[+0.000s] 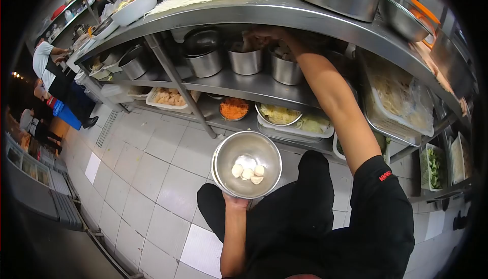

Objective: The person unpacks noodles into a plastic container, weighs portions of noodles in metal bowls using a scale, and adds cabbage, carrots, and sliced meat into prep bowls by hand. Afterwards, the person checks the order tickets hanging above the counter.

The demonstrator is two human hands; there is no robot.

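Observation:
A steel bowl [247, 147] rests on my left hand [236, 201], which holds it from below by the near side. Several pale round pieces [247, 173] lie at the bottom of the bowl. My right arm stretches to the upper shelf under the counter, and my right hand [264, 33] is over the steel pots there, in shadow. Below it stand a middle pot [246, 61] and a right pot [286, 70]. The fingers of my right hand are too dark to make out, and so is anything in them.
Over the pots runs the steel counter's edge [229, 16]. On the lower shelf are shredded orange food [234, 108], a bowl of yellow shreds [278, 113] and a white basket [170, 98]. A shelf post [178, 83] stands left. A person [51, 65] works at far left.

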